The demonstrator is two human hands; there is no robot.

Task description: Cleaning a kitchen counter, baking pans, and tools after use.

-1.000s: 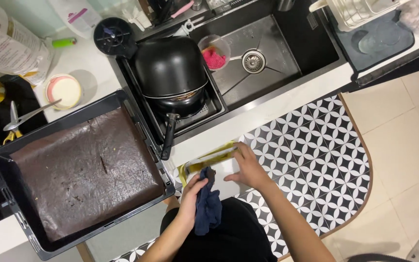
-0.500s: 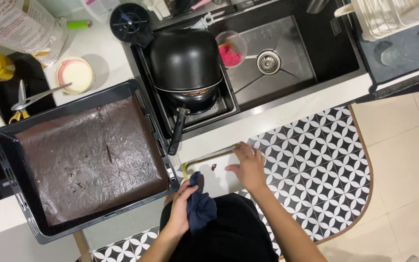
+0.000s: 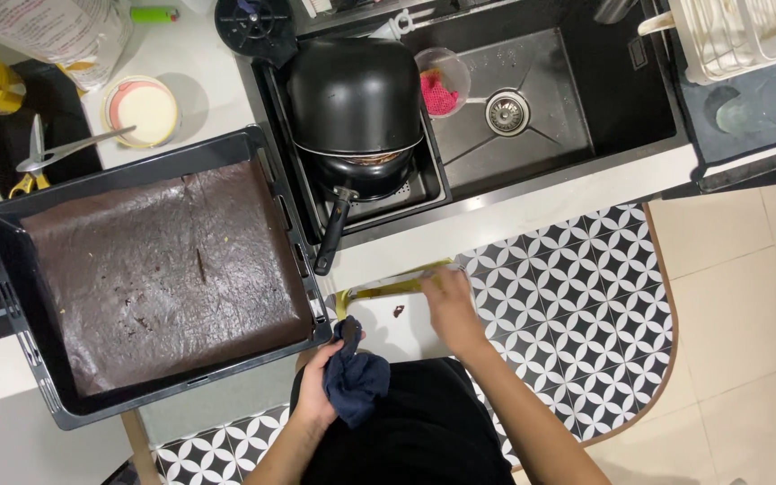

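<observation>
My left hand (image 3: 316,386) grips a crumpled dark blue cloth (image 3: 354,379) just below the near right corner of a large black baking tray (image 3: 11,296) lined with a brown sheet (image 3: 163,278). My right hand (image 3: 446,305) rests on a yellow-edged white board or drawer front (image 3: 388,310) that juts out below the white counter edge, its fingers at the yellow rim. A small dark crumb (image 3: 398,311) lies on that white surface.
Black pots (image 3: 357,99) are stacked upside down in the left part of the sink (image 3: 550,117), one handle pointing toward me. A pink cup, a round white lid, scissors, a yellow tub and a dish rack stand around. Patterned black-and-white mat (image 3: 577,305) covers the floor.
The view has shifted; my right hand slid along the yellow-edged surface, which now shows less. My left hand stays closed on the cloth by the tray corner.
</observation>
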